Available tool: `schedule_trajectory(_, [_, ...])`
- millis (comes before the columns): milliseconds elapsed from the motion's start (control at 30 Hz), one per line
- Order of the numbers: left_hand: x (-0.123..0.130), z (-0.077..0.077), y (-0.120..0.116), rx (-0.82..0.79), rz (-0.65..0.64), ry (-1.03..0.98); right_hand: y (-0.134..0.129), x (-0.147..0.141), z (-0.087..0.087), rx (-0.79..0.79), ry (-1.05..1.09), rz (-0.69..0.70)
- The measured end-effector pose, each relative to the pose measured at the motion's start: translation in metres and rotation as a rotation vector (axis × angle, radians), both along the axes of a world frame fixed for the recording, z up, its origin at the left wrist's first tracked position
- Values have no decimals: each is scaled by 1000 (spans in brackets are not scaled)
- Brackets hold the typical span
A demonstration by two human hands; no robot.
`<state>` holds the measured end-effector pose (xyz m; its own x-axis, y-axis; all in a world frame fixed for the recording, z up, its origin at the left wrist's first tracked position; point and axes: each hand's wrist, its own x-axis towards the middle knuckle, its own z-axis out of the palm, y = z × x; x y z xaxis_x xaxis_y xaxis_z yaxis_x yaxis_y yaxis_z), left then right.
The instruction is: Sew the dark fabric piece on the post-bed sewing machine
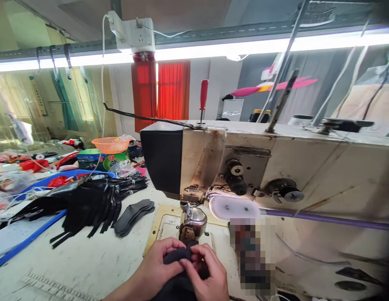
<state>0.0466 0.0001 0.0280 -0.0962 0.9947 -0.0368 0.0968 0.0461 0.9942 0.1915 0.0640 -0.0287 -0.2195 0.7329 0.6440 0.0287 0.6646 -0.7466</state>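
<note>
Dark fabric [175,288] is gathered between my two hands, just in front of the presser foot area of a sewing machine [194,221]. My left hand [161,263] pinches the cloth's left edge between thumb and fingers. On the other side, my right hand [210,271] is closed on the same dark cloth, thumb and fingertips pressed together near the middle. The fabric's far end reaches under the machine head, where the needle is hidden. Left of the machine bed lies a small stack of dark grey cut pieces [133,217].
Black strips [94,205] lie left beside a blue tray [28,244]. Behind them are an orange basket [111,144] and a green box [102,159]. A ruler [56,288] lies at front left. A red-handled screwdriver [203,98] stands atop the machine; a lit lamp [234,207] is beside the needle area.
</note>
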Motion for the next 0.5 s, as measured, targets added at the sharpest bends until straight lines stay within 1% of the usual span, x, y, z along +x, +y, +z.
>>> schedule_trajectory(67, [2, 1, -3, 18, 0, -12, -1, 0, 0, -116, 78, 33])
schedule_trajectory(100, [2, 1, -4, 29, -3, -6, 0, 1, 1, -147, 86, 69])
schedule_trajectory(167, [1, 2, -6, 48, -1, 52, 4, 4, 3, -157, 56, 138])
schedule_trajectory(200, [0, 3, -6, 66, 19, 120, 6, 6, 4, -145, 38, 163])
schedule_trajectory(267, [-3, 7, -8, 137, 94, 319, 8, 8, 6, -114, 32, 193])
schedule_trajectory(367, [-3, 11, -10, 269, 223, 622, 6, 6, 7, -149, 107, 178])
schedule_trajectory(433, [0, 13, -12, 283, 230, 715, 2, 4, 7, -205, 146, 162])
schedule_trajectory(500, [4, 14, -14, 233, 183, 733, -2, 2, 7, -248, 164, 160])
